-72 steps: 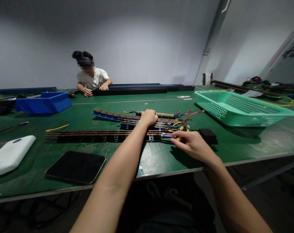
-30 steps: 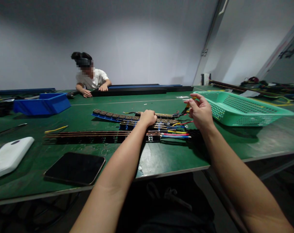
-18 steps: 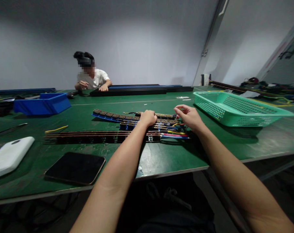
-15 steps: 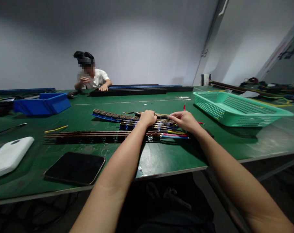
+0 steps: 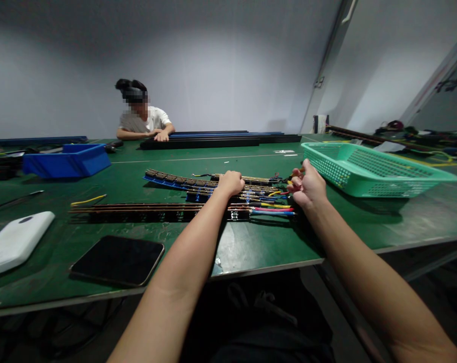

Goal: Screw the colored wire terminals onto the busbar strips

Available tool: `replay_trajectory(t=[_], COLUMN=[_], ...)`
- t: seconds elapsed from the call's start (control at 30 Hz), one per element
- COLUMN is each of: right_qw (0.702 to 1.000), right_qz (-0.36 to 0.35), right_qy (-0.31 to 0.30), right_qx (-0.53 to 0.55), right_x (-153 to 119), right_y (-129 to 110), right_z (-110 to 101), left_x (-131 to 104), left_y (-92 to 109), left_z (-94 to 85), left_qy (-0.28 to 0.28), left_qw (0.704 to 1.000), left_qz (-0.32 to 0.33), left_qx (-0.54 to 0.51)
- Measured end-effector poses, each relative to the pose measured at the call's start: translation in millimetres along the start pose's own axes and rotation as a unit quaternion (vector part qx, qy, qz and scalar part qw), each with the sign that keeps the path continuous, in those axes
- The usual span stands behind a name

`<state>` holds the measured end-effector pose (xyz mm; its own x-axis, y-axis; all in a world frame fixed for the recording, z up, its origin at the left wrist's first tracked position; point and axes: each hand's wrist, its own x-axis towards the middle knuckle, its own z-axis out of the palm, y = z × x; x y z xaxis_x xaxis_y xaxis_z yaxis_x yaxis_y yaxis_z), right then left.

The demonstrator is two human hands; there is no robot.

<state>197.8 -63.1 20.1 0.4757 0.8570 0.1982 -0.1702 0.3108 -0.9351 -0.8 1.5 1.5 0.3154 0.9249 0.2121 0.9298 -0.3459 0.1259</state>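
Observation:
My left hand is closed over the middle of a cluster of strips, its fingertips hidden behind the knuckles. These are long track strips with copper-coloured rails on blue and black bases, lying side by side. At their right ends, thin coloured wires in yellow, red and blue stick out. My right hand has its fingers curled around some of these wire ends, palm turned partly up. Nearer me lies a longer dark track strip with thick yellow, red and blue wires; neither hand seems to grip it.
A green mesh basket stands right of my right hand. Left are a blue bin, a black phone, a white power bank and a yellow wire. A person sits across the table behind dark bars.
My right hand has moved right from the rails to the wire ends and turned its palm up. My left hand stays put. The person opposite has lowered a hand to the table.

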Motion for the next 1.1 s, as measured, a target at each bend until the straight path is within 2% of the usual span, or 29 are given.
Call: replay_trajectory(t=[0.07,0.17,0.23,0.3,0.4,0.6,0.73,0.87,0.97,1.1], right_qw=[0.999,1.000,0.999,0.994,0.975,0.939,0.932,0.930,0.943,0.947], right_qz=[0.016,0.006,-0.010,-0.027,-0.070,-0.135,-0.179,-0.203,-0.210,-0.211], right_qy=[0.023,0.004,-0.036,-0.105,-0.188,-0.256,-0.250,-0.244,-0.212,-0.197], right_qx=[0.023,0.017,0.012,-0.008,-0.100,-0.187,-0.193,-0.184,-0.149,-0.139], right_x=[-6,-23,-41,-63,-99,-166,-199,-216,-216,-203], right_y=[-4,-5,-3,3,16,33,26,15,14,27], right_z=[4,11,12,9,-3,-29,-46,-61,-63,-57], left_x=[0,0,0,-1,0,2,2,1,1,1], left_y=[0,0,0,0,0,-1,-2,-2,-2,-2], left_z=[0.3,0.7,0.4,-0.2,-0.7,2.6,4.2,3.1,2.5,2.3], left_qy=[0.003,0.005,0.004,0.002,-0.003,0.008,0.012,0.010,0.009,0.007], left_qw=[1.000,1.000,1.000,1.000,1.000,1.000,1.000,1.000,1.000,1.000], left_qz=[0.000,0.002,0.004,0.003,-0.004,0.002,0.005,0.005,0.006,0.005], left_qx=[0.001,0.004,0.005,0.005,0.005,0.000,-0.001,-0.002,-0.004,-0.007])
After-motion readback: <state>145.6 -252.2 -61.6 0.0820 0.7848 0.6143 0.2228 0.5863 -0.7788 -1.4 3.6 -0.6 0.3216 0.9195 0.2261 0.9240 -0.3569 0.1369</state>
